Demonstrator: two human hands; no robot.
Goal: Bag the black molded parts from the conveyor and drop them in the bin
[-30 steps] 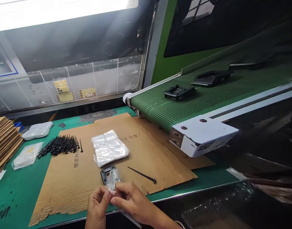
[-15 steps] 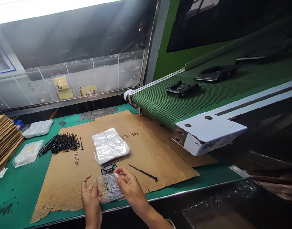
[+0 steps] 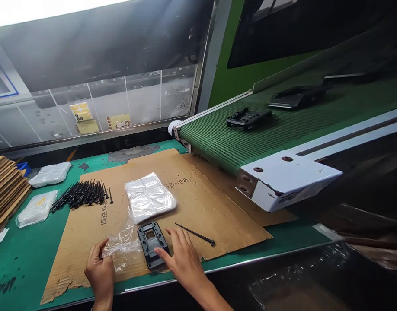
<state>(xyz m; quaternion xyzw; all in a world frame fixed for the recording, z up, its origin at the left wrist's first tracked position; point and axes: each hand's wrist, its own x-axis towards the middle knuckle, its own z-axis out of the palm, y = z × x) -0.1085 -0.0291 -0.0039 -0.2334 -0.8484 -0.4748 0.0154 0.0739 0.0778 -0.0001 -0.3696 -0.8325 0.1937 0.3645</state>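
Note:
My left hand (image 3: 100,270) is closed on the edge of a clear plastic bag (image 3: 123,246), which spreads crumpled to the right over the cardboard. Beside the bag lies a black plastic frame-like part (image 3: 151,244) with a square opening near its far end. My right hand (image 3: 184,257) is at the part's right side, thumb over its face and fingers stretched out apart from the thumb. A stack of clear bags (image 3: 150,198) lies just beyond the part. One long black pin with a small head (image 3: 195,234) rests to the right of the fingers.
A pile of similar black pins (image 3: 83,193) lies on the cardboard sheet (image 3: 88,255). Stacked cardboard (image 3: 7,194) and more bag bundles (image 3: 38,208) are at left. A green conveyor belt (image 3: 214,144) carrying black parts (image 3: 248,117) slopes down from the right, its white bracket (image 3: 292,179) jutting out.
My left hand has moved left, drawing the bag off the black part, which now shows whole. My right hand has let go of the bag and shifted slightly right, beside the part.

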